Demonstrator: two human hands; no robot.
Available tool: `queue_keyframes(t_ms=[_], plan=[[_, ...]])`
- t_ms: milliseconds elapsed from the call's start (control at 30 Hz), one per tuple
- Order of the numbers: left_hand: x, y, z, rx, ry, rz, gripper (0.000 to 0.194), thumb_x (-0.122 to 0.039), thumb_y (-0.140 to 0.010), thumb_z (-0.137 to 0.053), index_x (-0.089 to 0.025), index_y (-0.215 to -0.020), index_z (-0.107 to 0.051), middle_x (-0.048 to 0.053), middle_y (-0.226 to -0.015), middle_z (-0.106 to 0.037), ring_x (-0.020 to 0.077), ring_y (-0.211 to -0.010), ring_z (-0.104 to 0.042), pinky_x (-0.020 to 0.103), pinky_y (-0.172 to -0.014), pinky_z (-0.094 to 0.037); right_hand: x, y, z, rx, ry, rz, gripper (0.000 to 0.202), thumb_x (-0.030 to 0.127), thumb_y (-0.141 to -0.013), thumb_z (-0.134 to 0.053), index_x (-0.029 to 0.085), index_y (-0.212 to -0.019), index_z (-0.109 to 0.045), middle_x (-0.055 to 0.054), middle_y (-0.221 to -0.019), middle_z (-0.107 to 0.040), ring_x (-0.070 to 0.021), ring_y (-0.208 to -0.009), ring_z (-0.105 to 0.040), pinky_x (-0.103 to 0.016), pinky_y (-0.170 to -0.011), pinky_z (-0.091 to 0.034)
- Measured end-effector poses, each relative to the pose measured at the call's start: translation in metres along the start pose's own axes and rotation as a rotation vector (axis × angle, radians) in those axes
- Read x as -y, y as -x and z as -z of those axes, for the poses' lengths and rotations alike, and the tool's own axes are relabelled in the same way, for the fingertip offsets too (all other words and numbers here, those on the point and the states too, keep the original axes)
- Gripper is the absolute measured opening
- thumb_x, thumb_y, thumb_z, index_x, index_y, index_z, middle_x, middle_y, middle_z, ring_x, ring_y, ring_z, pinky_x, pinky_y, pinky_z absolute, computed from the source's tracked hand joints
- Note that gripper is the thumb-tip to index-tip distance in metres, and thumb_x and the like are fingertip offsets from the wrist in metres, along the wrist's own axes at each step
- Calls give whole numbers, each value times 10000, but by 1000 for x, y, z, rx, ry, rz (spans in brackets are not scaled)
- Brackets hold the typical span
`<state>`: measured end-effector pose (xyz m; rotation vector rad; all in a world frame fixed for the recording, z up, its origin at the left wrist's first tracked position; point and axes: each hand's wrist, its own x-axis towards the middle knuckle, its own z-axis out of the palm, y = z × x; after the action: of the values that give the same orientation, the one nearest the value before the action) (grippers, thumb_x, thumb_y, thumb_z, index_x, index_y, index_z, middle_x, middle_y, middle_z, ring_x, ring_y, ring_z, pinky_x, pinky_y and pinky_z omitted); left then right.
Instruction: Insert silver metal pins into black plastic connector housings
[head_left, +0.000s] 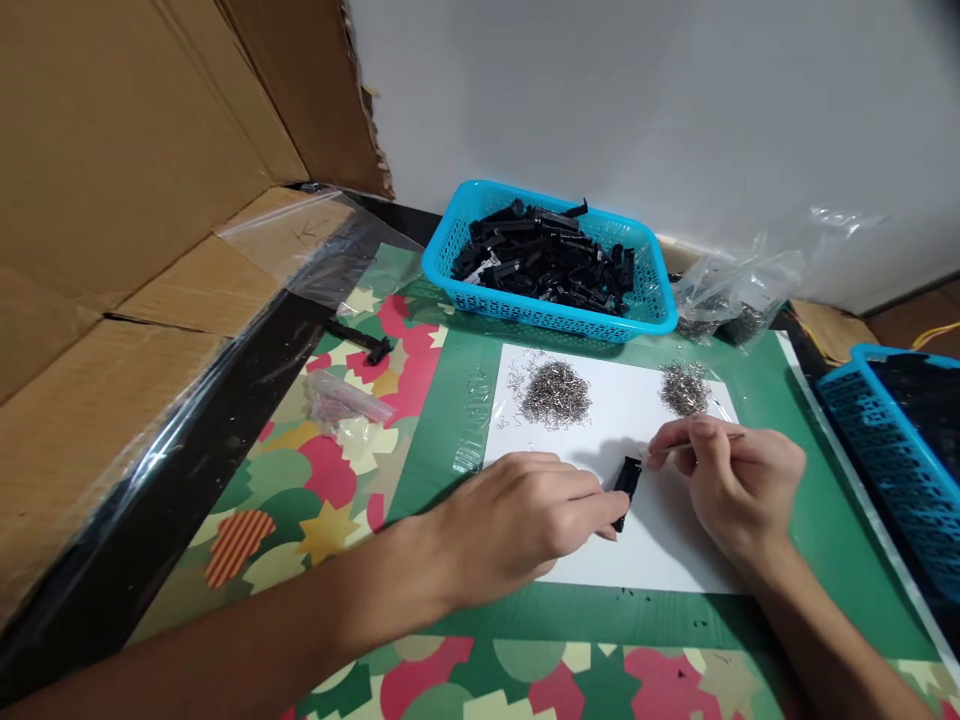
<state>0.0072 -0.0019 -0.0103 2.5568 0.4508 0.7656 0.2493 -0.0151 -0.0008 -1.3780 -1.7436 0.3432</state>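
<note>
My left hand (544, 510) pinches a small black plastic part (628, 478) by its lower end, over a white sheet of paper (600, 565). To the right of the part, my right hand (724, 475) grips a thin metal tool (705, 441), probably tweezers, with its fingertips close to the part's upper end. Whether anything small sits at the fingertips cannot be made out. A large pile of small metal pieces (556, 394) lies on the paper's upper left, and a smaller pile (684, 387) on its upper right, just beyond my right hand.
A blue basket (555, 318) of black parts stands behind the paper. Clear bags of metal pieces (746, 300) lie to its right. Another blue basket (885, 440) is at the right edge. At the left are a black part (364, 342), a plastic bag (345, 405) and cardboard (180, 270).
</note>
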Motion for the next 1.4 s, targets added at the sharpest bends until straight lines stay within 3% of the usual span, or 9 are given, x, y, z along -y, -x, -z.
queue_keyframes(t_ms=[133, 300, 433, 567, 933, 1200, 1400], plan=[[2, 1, -2, -9, 38, 13, 368, 76, -947, -486, -124, -1139, -728, 76, -951, -833, 234, -893, -796, 357, -780, -638, 5, -2, -8, -50, -47, -41, 529, 274, -1029, -657, 199, -506, -664, 34, -443, -634, -86, -371, -562, -209, -438, -404], [5, 2, -1, 21, 107, 47, 395, 78, -936, -540, -152, -1187, -739, 63, -957, -837, 216, -898, -803, 319, -782, -642, 3, -2, -9, -131, -16, -114, 555, 242, -1031, -623, 204, -478, -621, 56, -374, -540, -72, -325, -496, -197, -413, -380], [6, 2, 1, 30, 164, 71, 380, 66, -954, -571, -159, -1200, -753, 60, -1000, -846, 212, -930, -810, 313, -808, -646, 2, 0, -10, -172, 12, -58, 538, 208, -1018, -607, 203, -480, -607, 60, -395, -549, -67, -347, -506, -185, -429, -395], [5, 0, 1, 36, 179, 79, 367, 62, -961, -579, -162, -1182, -769, 49, -977, -851, 211, -925, -815, 315, -817, -649, 3, -2, -13, -148, 53, 18, 513, 177, -994, -616, 201, -482, -608, 61, -411, -568, -66, -357, -525, -179, -429, -400], [4, -2, 1, 18, 182, 71, 376, 79, -951, -579, -119, -1217, -755, 55, -979, -863, 224, -925, -825, 339, -794, -659, 6, -4, -11, -136, 98, 18, 542, 188, -1010, -604, 207, -468, -591, 56, -401, -562, -71, -347, -524, -187, -423, -401], [4, -3, -1, -28, 282, 103, 356, 91, -933, -617, -98, -1187, -780, 58, -973, -871, 207, -905, -843, 282, -782, -662, 6, -4, -10, -138, 175, 99, 560, 170, -1023, -578, 204, -463, -579, 63, -384, -545, -63, -335, -530, -181, -414, -389], [4, -3, -1, -19, 274, 94, 421, 135, -887, -579, -87, -1180, -784, 76, -984, -870, 206, -882, -843, 281, -776, -673, 8, -5, -11, -122, 226, 140, 593, 237, -1071, -578, 205, -478, -570, 64, -384, -539, -62, -322, -508, -200, -410, -377]])
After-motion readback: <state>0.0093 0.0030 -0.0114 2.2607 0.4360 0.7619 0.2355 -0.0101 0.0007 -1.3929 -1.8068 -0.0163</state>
